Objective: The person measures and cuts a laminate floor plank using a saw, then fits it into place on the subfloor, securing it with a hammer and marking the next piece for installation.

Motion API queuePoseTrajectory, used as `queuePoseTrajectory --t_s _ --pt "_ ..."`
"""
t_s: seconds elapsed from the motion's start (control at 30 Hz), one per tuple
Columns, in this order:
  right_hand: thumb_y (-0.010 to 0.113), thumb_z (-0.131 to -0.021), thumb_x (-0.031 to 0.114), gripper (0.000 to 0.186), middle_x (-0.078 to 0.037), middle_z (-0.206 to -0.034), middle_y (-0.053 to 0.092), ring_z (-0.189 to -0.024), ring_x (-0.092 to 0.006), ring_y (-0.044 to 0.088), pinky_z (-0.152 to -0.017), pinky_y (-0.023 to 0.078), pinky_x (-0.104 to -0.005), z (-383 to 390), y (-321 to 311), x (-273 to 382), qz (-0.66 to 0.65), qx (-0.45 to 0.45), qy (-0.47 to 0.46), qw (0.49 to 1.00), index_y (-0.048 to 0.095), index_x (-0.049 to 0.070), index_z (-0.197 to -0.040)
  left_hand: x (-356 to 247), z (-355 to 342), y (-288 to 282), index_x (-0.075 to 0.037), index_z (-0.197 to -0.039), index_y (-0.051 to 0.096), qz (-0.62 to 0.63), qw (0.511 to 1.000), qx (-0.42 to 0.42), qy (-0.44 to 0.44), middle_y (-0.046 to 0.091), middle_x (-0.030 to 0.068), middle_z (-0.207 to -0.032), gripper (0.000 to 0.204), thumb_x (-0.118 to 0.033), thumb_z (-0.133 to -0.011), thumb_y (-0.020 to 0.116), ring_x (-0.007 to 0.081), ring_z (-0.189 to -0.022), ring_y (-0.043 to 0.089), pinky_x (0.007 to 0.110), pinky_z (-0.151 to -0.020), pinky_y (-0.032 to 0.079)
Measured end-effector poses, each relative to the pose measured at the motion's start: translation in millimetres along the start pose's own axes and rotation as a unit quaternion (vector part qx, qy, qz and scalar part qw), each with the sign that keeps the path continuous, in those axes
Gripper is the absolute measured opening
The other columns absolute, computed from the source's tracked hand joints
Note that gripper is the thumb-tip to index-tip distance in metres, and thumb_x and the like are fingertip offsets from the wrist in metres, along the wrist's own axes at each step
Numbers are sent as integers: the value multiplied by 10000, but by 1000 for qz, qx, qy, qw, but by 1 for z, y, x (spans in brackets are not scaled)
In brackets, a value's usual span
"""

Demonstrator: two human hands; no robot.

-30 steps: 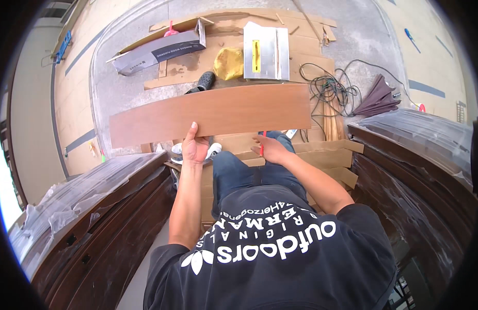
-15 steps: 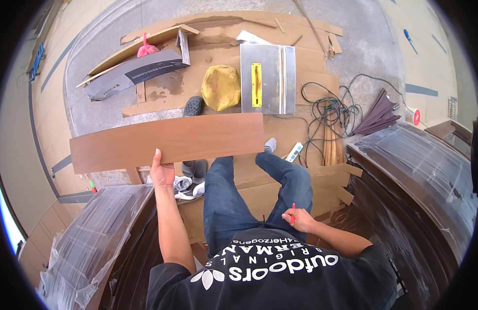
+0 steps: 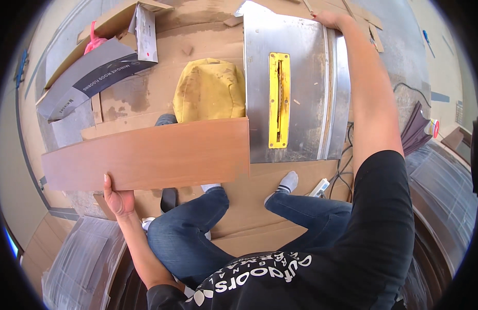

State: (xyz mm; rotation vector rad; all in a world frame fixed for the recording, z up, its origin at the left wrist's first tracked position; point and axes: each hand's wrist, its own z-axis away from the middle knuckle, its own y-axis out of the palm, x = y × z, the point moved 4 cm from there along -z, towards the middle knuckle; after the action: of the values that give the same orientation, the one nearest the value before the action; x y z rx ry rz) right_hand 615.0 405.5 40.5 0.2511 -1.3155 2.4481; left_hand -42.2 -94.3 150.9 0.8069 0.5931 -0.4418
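A long reddish-brown wood flooring plank lies level above my legs. My left hand holds it by its near edge, toward the left end, thumb on top and fingers underneath. The plank's right end reaches the left side of a metal table saw with a yellow slotted blade insert. My right hand stretches to the saw's far right corner; its fingers are partly hidden. A small red bit shows at the fingertips, matching the red pen held there earlier.
A yellow cloth-like bundle sits left of the saw. Beyond it stands an open flooring carton. Black cable and a white power strip lie at right. Plastic-wrapped dark stacks flank me. Cardboard covers the floor.
I have leaned forward toward the saw. My right hand has gone from my lap to the saw's far corner. My left hand has brought the plank nearer and slightly left.
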Motion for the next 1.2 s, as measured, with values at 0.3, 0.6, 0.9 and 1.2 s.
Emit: queuePoseTrajectory --t_s 0.3,0.6,0.9,1.2 --pt "630 -1008 400 392 -60 -1199 759 -1010 -194 700 -914 543 -364 31 -34 -14 -15 -252 -121 960 723 71 -1199 76 -71 12 -73 -1452 568 89 982 164 37 609 76 -1477 434 -268 -1066 608 264 -1363 559 502 -1149 438" --pt "697 -933 -5 358 -194 -1288 693 -1150 -321 680 -1024 529 -410 394 54 122 -147 -411 -562 703 595 21 -1275 55 -176 39 -22 -1334 642 61 976 203 43 696 113 -1341 308 -131 -1047 630 243 -1243 656 425 -1109 528" --pt "543 -974 101 533 -284 -1579 449 -1488 -438 402 -1255 290 -518 293 225 212 97 -380 -254 884 502 59 -1504 105 -275 84 -5 -1384 573 78 969 231 -41 659 127 -1375 356 -86 -1040 621 285 -1258 639 450 -1113 544" --pt "515 -1007 148 518 -251 -1580 472 -1476 -402 431 -1250 300 -491 245 212 195 94 -437 -149 882 504 77 -1520 109 -294 118 -11 -1367 576 47 971 227 -52 667 125 -1351 337 -89 -1042 616 293 -1247 639 461 -1091 548"
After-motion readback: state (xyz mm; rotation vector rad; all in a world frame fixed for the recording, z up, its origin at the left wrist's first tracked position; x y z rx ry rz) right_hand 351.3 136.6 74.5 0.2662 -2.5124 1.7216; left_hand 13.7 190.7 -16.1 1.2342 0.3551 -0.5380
